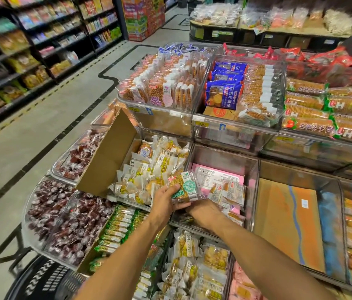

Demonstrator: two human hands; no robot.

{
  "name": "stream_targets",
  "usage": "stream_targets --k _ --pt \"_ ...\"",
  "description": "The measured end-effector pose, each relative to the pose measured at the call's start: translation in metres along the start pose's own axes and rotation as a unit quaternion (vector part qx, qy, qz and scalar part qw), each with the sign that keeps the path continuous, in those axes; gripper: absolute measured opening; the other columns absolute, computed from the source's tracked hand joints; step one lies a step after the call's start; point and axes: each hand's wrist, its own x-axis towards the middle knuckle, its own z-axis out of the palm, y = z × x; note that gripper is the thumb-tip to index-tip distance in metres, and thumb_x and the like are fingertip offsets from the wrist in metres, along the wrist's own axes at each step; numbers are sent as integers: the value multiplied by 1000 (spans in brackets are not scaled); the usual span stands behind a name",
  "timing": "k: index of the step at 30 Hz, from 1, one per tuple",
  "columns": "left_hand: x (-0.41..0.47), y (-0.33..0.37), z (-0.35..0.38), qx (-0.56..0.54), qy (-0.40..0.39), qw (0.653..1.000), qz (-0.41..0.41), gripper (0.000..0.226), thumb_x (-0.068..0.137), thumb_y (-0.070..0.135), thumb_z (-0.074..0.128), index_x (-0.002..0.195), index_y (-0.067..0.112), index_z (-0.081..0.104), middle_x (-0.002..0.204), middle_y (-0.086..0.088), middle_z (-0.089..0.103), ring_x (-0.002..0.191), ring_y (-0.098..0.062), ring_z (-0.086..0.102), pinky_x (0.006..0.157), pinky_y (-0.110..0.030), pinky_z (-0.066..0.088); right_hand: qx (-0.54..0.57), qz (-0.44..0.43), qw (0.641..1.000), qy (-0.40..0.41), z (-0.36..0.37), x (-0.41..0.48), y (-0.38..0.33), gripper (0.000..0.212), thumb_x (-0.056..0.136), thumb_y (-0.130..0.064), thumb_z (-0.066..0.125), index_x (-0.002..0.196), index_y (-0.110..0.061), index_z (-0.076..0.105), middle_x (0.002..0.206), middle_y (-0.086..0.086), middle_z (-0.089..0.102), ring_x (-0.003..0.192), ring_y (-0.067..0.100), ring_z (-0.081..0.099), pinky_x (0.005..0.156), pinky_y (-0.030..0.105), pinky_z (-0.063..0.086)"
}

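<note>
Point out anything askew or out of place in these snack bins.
A brown cardboard flap juts up tilted beside the yellow-and-white packets, leaning toward the dark red sweets. The next bin is nearly bare, its pink carton showing.

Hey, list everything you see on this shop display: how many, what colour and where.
snack packet: one, clear with a green label, in the left hand
pastry packets: many, yellow and white, middle
cardboard flap: one, brown, standing left of the pastry packets
wrapped sweets: many, dark red, left
pink box: one, pink, right of the pastry packets
biscuit packs: several, blue, upper tier
cracker sleeves: several, orange, upper right
basket: one, black, bottom left
left hand: one, grips the snack packet
right hand: one, reaching in front of the pink box, fingers hidden
</note>
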Motion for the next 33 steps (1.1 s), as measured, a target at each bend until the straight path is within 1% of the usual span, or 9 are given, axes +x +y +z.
stream_targets --k 3,6,8,11,16,18,21,24,33 --pt "0 -2 -1 -9 -4 1000 3 22 104 12 58 121 -1 65 122 -25 72 106 -38 74 71 -41 66 86 26 996 20 -15 -13 3 15 96 -17 61 110 -14 67 105 9 72 93 28 70 85 35 57" --pt "1 -2 -2 -11 -15 1000 8 35 103 15 59 127 -11 61 125 -28 69 108 -39 72 74 -41 67 208 83 973 57 -19 -35 14 15 93 -30 64 87 -27 51 79 -3 58 70 18 61 60 24 42" --pt "3 -2 -3 -15 -16 1000 7 44 100 17 63 130 -16 56 128 -31 66 109 -40 71 75 -42 66 306 158 936 80 -18 -51 24 17 88 -37 67 87 -33 51 80 -6 56 71 13 57 54 24 36" --pt "4 -2 -4 -15 -17 1000 9 53 95 21 66 133 -15 54 132 -31 64 115 -42 69 76 -44 66 428 234 865 115 -14 -70 34 18 92 -34 67 102 -33 53 93 -4 61 77 16 58 59 32 46" --pt "3 -3 -4 -17 -16 1000 8 54 95 22 67 134 -13 55 134 -29 64 114 -39 70 79 -45 66 614 316 687 225 -17 -91 36 48 108 -26 53 155 -19 42 156 5 48 127 19 53 100 34 43" --pt "2 -2 -2 -12 -12 1000 9 48 97 20 65 133 -11 57 131 -27 66 110 -36 72 80 -46 64 665 319 627 252 -21 -97 33 46 111 -24 48 156 -20 39 155 1 47 134 25 55 105 42 48" --pt "-1 -1 1 -4 -12 1000 16 44 94 21 67 128 -6 61 124 -23 70 107 -33 74 79 -46 65 803 284 455 260 -24 -102 29 37 109 -26 51 145 -15 50 130 8 68 102 26 75 74 39 65" --pt "-3 -1 2 11 -12 1000 20 44 96 20 65 129 -8 60 126 -24 70 110 -36 72 80 -48 65 884 234 326 241 -21 -108 29 39 103 -28 60 136 -8 56 120 17 75 105 32 75 76 40 65" --pt "-8 -1 4 38 -5 999 23 30 96 19 65 117 -3 65 112 -17 76 105 -35 74 80 -49 65 901 207 315 214 -16 -113 31 45 96 -21 71 134 -2 57 121 17 75 110 38 73 82 48 65"
